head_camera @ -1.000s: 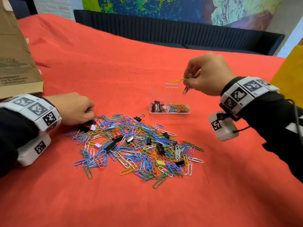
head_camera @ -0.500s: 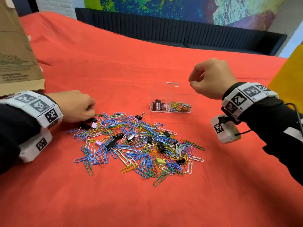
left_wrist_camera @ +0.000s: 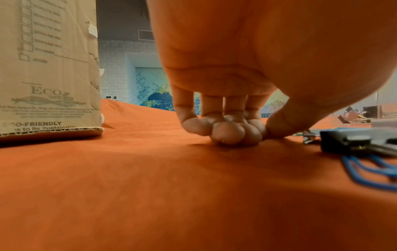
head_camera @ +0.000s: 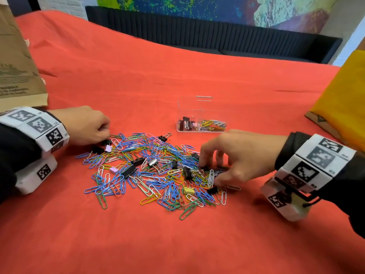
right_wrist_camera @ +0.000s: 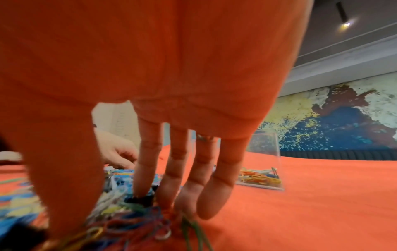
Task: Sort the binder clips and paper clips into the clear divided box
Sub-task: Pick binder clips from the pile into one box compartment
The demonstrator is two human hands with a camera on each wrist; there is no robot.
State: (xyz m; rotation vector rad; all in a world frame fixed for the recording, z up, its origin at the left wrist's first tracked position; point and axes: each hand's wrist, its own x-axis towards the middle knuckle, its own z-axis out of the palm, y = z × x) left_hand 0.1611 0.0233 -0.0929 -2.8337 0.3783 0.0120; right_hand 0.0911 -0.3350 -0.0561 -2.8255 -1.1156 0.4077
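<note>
Far left, past the left hand: a brown cardboard box (head_camera: 18, 62) standing on the red-covered bench (head_camera: 158, 76). Left hand (head_camera: 83, 125) resting knuckles-up at the left edge of the pile, fingers (left_wrist_camera: 227, 134) curled under with tips pressed to the cloth; thumb tip down by a black binder clip (head_camera: 107, 142), though impossible to say whether anything is pinched. Just right of that hand, another black binder clip (head_camera: 97, 149) and a pink one (head_camera: 108, 148). Between the two hands, spread across the cloth: the pile of coloured paper clips (head_camera: 154, 171), mostly blue, with black, silver, pink and yellow binder clips scattered through it. Beyond the pile, nearer the right hand than the left: the clear divided box (head_camera: 199, 107), upright, lid off; black binder clips in its left compartment, coloured paper clips in its right. Right hand (head_camera: 239, 155) reaching down into the right side of the pile, fingers (right_wrist_camera: 148, 169) extended and spread apart, tips touching clips, thumb down on the near side; nothing plainly gripped. Far right, past the right hand: a yellow bag or box (head_camera: 343, 103) at the bench edge.
</note>
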